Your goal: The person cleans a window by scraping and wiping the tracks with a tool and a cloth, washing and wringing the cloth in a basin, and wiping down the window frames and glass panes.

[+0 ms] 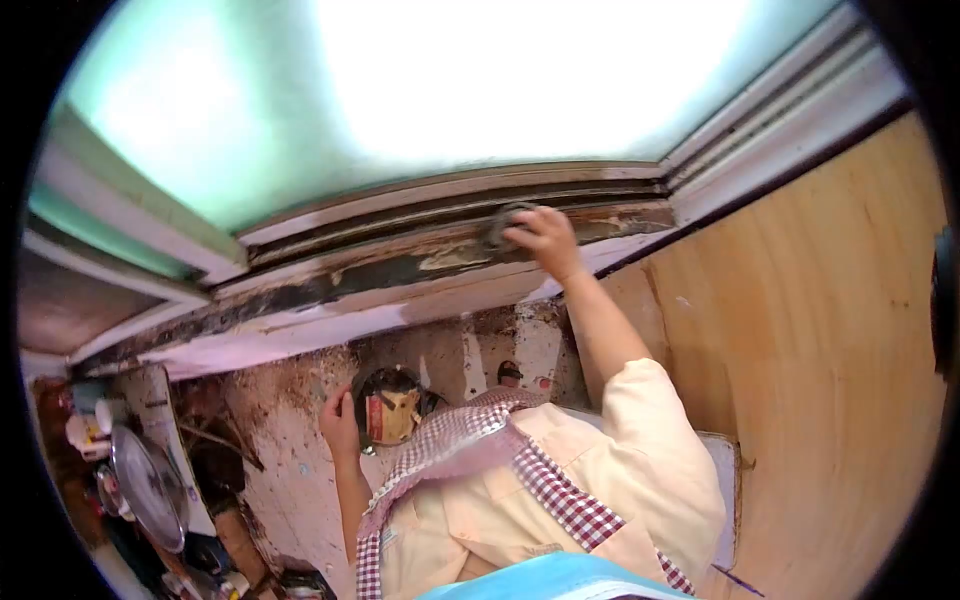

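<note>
My right hand [545, 243] is closed on a crumpled dark grey rag [497, 230], pressed against the dirty window sill [390, 272]. Brown stains and flaking patches run along this sill, just below the sliding window's track [450, 210]. Lower down, on the left side of my body, my left hand [340, 422] hangs with its fingers loosely apart and nothing visible in them. Right beside it in this view is a round dark container [372, 385] with a tan and red packet [394, 414] in it.
Bright frosted glass [480, 90] fills the top. A wooden panel [800, 330] stands along the right side. At the lower left, a round metal lid [149, 488] and a white cup [110, 414] sit among clutter. Debris speckles the floor [290, 440].
</note>
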`<state>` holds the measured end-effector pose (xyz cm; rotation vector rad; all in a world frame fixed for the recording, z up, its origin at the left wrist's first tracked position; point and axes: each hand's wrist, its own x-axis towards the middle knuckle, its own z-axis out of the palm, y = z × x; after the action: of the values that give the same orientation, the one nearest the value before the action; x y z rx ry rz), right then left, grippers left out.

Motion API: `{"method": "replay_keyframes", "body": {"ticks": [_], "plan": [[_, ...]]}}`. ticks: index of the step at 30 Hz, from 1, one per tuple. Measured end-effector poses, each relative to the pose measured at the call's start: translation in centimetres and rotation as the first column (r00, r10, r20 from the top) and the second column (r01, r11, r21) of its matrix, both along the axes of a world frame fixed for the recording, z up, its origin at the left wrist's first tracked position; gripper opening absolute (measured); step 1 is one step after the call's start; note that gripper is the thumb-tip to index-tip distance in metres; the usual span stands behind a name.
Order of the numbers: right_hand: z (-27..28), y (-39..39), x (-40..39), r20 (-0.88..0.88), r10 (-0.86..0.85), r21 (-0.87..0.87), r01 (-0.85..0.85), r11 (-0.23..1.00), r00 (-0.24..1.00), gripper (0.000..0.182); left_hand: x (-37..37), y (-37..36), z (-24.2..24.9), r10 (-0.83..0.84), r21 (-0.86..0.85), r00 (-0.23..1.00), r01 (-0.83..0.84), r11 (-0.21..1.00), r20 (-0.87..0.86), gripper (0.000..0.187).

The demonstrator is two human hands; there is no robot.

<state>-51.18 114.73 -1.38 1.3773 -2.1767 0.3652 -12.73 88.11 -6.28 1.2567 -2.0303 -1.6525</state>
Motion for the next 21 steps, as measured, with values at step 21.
{"method": "replay_keyframes", "body": {"ticks": [21], "plan": [[-1.3, 3.8, -0.6, 0.646, -0.150, -0.488, 0.556, 0.673, 0.749, 0.028, -16.0, 13.5, 5.4, -0.546, -0.192, 0.838, 0.537, 0.822, 0.009, 0.024]]}}
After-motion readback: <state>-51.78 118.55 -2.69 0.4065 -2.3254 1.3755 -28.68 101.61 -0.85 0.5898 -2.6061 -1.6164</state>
